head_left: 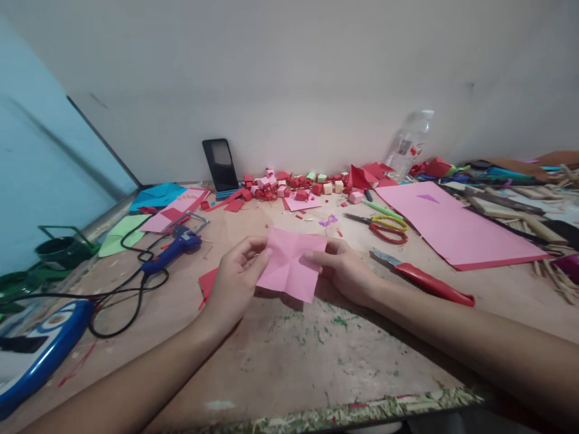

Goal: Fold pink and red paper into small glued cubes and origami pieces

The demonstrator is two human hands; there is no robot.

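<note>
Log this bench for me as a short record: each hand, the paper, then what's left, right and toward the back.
Left hand: grips one side of the pink paper, thumb on top
Right hand: grips the opposite side, thumb on top
Paper state: opened out, creases meeting near the middle
To the left: blue glue gun with a black cord
To the right: scissors, red-handled tool, large pink sheet
Toward the back: phone, small paper cubes, clear bottle
</note>
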